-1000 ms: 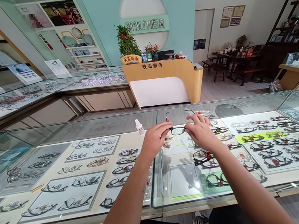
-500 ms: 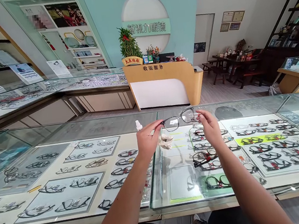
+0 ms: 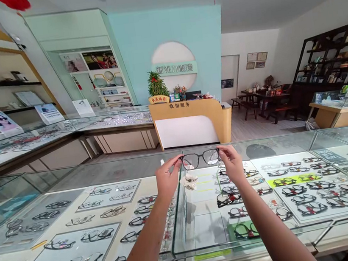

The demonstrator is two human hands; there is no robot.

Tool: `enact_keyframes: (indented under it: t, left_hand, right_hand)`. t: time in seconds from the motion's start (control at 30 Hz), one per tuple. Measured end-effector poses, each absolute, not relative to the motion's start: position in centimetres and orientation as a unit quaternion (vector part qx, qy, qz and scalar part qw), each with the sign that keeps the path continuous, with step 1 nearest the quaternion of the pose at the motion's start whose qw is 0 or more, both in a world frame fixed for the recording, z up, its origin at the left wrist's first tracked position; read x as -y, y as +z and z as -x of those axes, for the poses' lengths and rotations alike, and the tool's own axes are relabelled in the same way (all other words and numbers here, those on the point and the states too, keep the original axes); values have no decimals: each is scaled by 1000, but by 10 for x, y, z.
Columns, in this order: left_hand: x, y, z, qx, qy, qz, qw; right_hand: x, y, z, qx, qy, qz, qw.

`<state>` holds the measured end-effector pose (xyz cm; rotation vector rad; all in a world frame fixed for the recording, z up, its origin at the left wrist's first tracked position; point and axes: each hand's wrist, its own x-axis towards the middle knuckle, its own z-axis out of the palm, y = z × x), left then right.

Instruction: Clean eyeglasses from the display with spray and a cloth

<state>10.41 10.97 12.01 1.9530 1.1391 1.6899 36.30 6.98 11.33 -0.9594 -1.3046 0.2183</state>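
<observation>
A pair of dark-framed eyeglasses (image 3: 200, 158) with clear lenses is held up level above the glass display case (image 3: 185, 214). My left hand (image 3: 166, 178) is closed on the left end of the frame, fingers pinching near the hinge. At the other end, my right hand (image 3: 232, 163) pinches the right hinge area. The lenses stand upright, facing along my view. Just below the eyeglasses, a crumpled whitish cloth (image 3: 189, 181) lies on the case. A small white bottle top (image 3: 162, 162) shows behind my left hand, mostly hidden.
Several rows of eyeglasses (image 3: 297, 191) sit under the glass on both sides. A wooden cashier counter (image 3: 224, 124) with a potted plant (image 3: 156, 85) stands beyond. Another display case (image 3: 115, 121) runs along the left. A dark table with benches (image 3: 262, 97) is at the back right.
The view has tilted up, showing more ceiling and red lanterns. The eyeglasses have gone from slanted to level, with both hands still gripping their ends.
</observation>
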Motion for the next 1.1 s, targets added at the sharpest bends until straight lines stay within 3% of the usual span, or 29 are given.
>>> enact_keyframes:
  t: [0.3, 0.57, 0.97, 1.1]
  left_hand:
    - [-30, 274, -106, -259, 685, -681, 10]
    - [30, 366, -106, -156, 726, -662, -105]
    - [58, 390, -106, -93, 766, -620, -145]
    - [64, 386, -111, -87, 762, -613, -189]
  right_hand:
    - [23, 275, -351, 572, -22, 303, 762]
    - [92, 351, -337, 539, -109, 238, 801]
    - [119, 366, -330, 544, -135, 204, 803]
    - [109, 360, -337, 543, -69, 212, 809]
